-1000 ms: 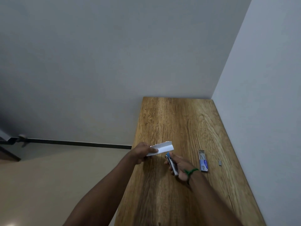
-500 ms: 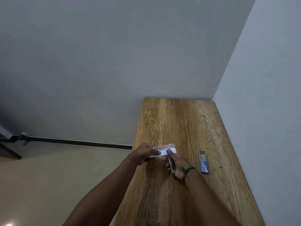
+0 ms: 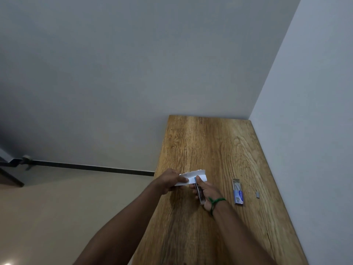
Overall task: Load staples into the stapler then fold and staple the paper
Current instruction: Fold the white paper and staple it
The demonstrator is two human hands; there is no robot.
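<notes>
A folded white paper (image 3: 193,176) is held just above the wooden table (image 3: 210,146), pinched at its left end by my left hand (image 3: 170,181). My right hand (image 3: 208,192), with a green thread at the wrist, grips a small metal stapler (image 3: 199,194). The stapler's blue-tipped front end sits over the paper's lower edge near the middle, and my thumb presses on top of it. An open blue staple box (image 3: 238,192) lies on the table to the right of my hands. A small grey strip of staples (image 3: 257,194) lies farther right.
The table stands in a corner, with a wall along its far end and another wall (image 3: 315,131) along its right side. Its left edge drops to a beige floor (image 3: 66,207). Bare wood stretches beyond the hands.
My right hand has brought the stapler up and forward onto the paper's edge, and the two hands have closed together. The paper has sunk slightly toward the table.
</notes>
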